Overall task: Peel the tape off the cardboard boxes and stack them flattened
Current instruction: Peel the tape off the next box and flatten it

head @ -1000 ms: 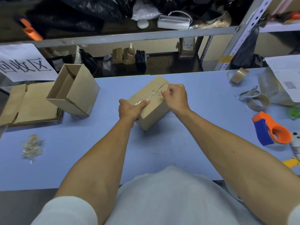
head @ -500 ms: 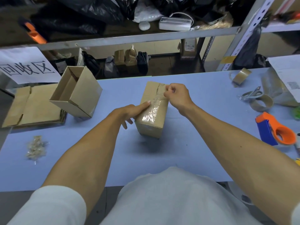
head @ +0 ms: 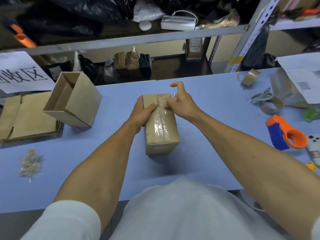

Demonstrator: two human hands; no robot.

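Blue desk (head: 216, 104) under cluttered shelves, sealed box (head: 160, 125) lying mid-desk. Left hand (head: 142, 113) grips its far left side, thumb on top. Right hand (head: 181, 103) pinches clear tape (head: 161, 118) at the seam's far end. Open box (head: 74, 99) sits left, beside flattened cardboard (head: 26, 116).

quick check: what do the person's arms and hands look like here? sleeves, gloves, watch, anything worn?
Both hands are bare: no gloves on the left hand or the right hand, and no rings that the view shows. No watch or band on either wrist. Forearms are uncovered up to short white sleeves, left sleeve near the bottom edge, right sleeve only just showing at the corner. The white shirt is plain, no markings.
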